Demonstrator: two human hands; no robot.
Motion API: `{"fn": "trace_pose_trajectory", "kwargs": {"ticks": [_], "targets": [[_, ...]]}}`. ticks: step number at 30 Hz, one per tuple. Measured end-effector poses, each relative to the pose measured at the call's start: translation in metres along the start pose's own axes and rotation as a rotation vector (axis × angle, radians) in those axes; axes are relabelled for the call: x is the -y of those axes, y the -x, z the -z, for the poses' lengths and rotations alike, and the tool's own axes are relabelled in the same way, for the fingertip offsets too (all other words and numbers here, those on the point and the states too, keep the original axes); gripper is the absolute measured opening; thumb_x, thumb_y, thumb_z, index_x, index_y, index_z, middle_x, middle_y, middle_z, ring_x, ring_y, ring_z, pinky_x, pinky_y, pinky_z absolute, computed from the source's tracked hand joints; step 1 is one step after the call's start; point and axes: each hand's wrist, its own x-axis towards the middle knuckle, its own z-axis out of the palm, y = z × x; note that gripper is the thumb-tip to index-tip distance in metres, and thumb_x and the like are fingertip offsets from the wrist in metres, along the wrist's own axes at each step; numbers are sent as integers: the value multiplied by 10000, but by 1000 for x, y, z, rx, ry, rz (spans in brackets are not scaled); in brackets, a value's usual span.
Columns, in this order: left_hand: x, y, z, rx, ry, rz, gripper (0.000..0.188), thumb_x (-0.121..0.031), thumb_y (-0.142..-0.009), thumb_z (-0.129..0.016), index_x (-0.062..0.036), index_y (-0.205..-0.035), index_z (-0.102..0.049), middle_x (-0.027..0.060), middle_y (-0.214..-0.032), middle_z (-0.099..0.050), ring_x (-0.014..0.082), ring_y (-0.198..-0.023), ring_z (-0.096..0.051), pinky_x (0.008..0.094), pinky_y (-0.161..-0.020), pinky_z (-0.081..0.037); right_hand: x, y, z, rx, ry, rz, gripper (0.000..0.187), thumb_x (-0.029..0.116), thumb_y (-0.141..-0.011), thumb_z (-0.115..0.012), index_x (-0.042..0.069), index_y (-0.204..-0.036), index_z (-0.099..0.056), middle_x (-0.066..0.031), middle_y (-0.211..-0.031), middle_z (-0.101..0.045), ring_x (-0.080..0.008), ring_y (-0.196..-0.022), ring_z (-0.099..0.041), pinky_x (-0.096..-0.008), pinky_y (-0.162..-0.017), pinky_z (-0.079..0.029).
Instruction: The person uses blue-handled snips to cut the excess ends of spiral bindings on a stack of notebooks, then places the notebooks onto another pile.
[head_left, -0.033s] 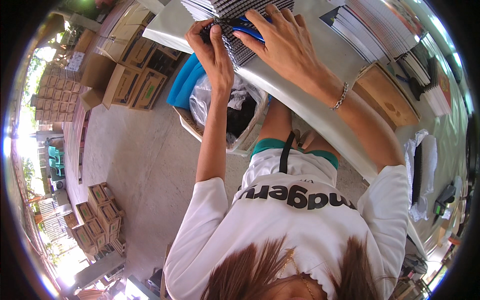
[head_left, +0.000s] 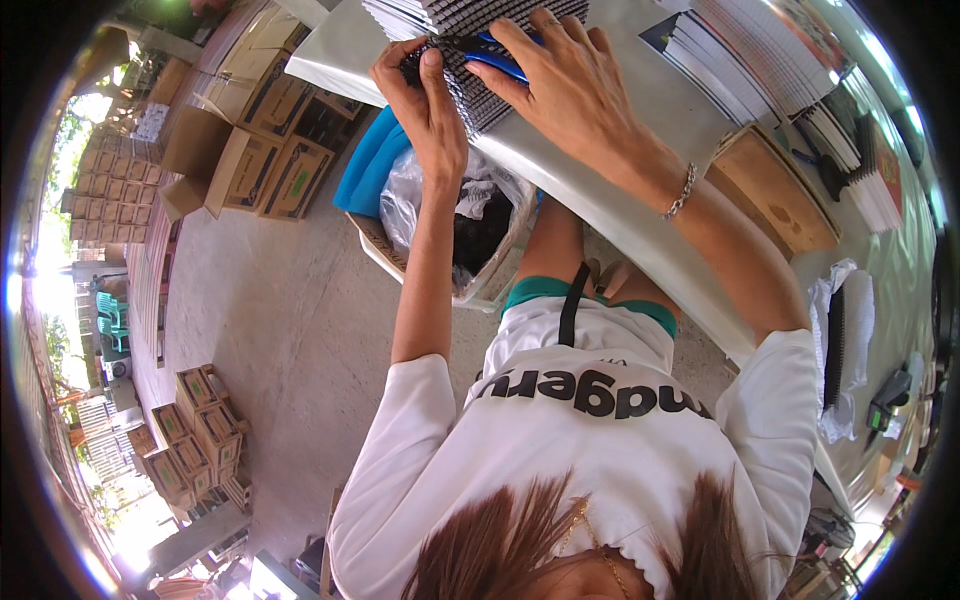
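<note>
A stack of spiral-bound notebooks lies at the top of the head view, its rows of black binding coils facing me at the table's near edge. My right hand is closed around blue-handled pliers. Their dark jaws point left, toward the end of a coil by my left thumb. My left hand pinches the black coil at the stack's left corner, thumb up and fingers curled. The exact spot where jaws and coil meet is too small to make out.
On the white table, more bound books and a wooden tray lie to the right. Below the table edge stands a bin with plastic bags and a blue cloth. Cardboard boxes are stacked at the left.
</note>
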Motion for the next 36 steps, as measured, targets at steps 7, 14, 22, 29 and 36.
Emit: {"fn": "trace_pose_trajectory", "kwargs": {"ticks": [7,14,22,29,36], "targets": [[-6,2,1,-1,45,53,298,-311,-1030,-466,-41,-1157,-468,33,-1067,-466,84,-909,-436,230,-819,-378,-2,-3,0,134,-91,-14,345,435,-908,-612,98,-978,-634,-157,-742,-674,-291,-626,-675,-431,-582,-556],[-17,1,-2,-55,47,159,414,-439,-1043,-355,-49,-1125,-468,33,-1038,-461,121,-973,-416,282,-922,-331,-1,4,11,96,-76,-40,476,418,-933,-550,35,-1213,-529,-261,-1182,-531,-386,-1090,-508,-509,-941,-397],[-17,0,-7,-43,66,183,393,-421,-1035,-403,-47,-1130,-482,36,-1018,-470,123,-966,-424,279,-908,-340,-26,-11,-25,-291,90,219,392,426,-930,-568,84,-1119,-596,-204,-884,-586,-334,-801,-591,-456,-698,-466],[-13,3,3,-49,-53,98,407,-430,-1025,-431,-37,-1117,-484,46,-1033,-467,133,-953,-416,283,-903,-335,-8,3,-14,57,-123,69,341,430,-914,-601,131,-1070,-651,-125,-600,-649,-291,-521,-664,-412,-487,-553],[-22,5,-10,-170,59,148,383,-374,-1043,-399,-12,-1122,-494,72,-1038,-433,145,-943,-401,293,-911,-326,-21,4,-15,-475,89,342,342,436,-921,-590,125,-1050,-651,-121,-581,-641,-300,-515,-661,-421,-480,-551]]}}
